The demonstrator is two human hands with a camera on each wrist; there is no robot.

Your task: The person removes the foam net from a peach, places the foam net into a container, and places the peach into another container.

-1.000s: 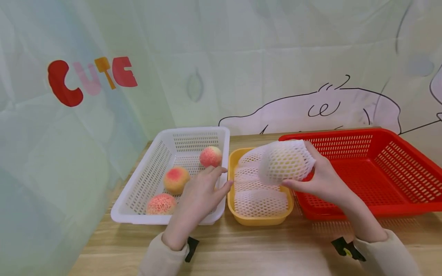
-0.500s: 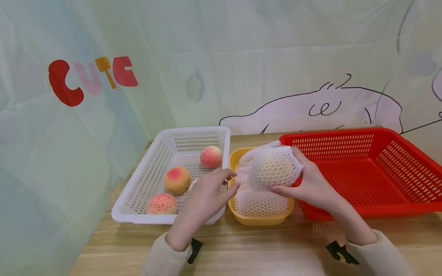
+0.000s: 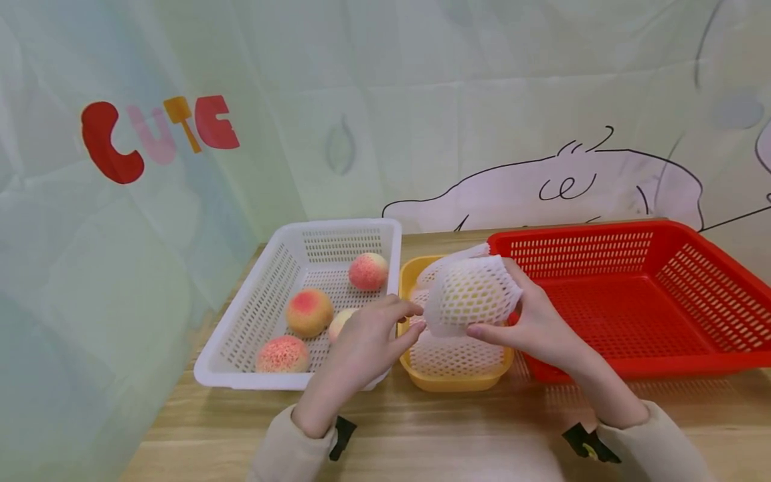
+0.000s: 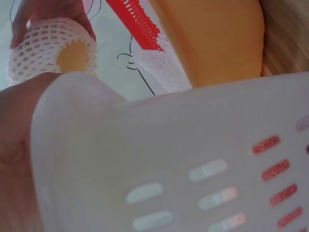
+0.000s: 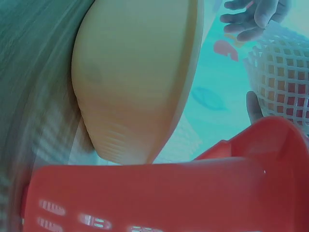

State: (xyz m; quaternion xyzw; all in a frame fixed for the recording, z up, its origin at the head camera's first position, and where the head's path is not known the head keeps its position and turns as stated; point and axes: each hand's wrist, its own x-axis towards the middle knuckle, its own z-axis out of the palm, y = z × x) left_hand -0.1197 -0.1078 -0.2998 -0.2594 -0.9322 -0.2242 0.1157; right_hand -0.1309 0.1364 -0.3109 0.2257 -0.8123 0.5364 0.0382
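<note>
My right hand (image 3: pixel 545 335) holds a peach in a white foam fruit net (image 3: pixel 472 298) above the yellow basket (image 3: pixel 458 383). Thumb and fingers grip it from the right side. In the left wrist view, the bare yellowish end of the peach (image 4: pixel 72 57) shows through the net's mouth. My left hand (image 3: pixel 373 338) hovers over the white basket's right rim, fingers loosely bent towards the netted peach. It holds nothing; the right wrist view shows its fingers (image 5: pixel 241 19) spread, apart from the net. More foam nets (image 3: pixel 454 355) lie in the yellow basket.
The white basket (image 3: pixel 229 321) on the left holds several peaches (image 3: pixel 309 312), one partly hidden behind my left hand. A large red basket (image 3: pixel 680 365) stands on the right, close against the yellow one. All rest on a wooden table (image 3: pixel 421 428) before a printed cloth backdrop (image 3: pixel 391 120).
My right hand has carried the netted peach left and slightly down over the yellow basket. The left hand has shifted a little right towards it, uncovering part of a pale peach.
</note>
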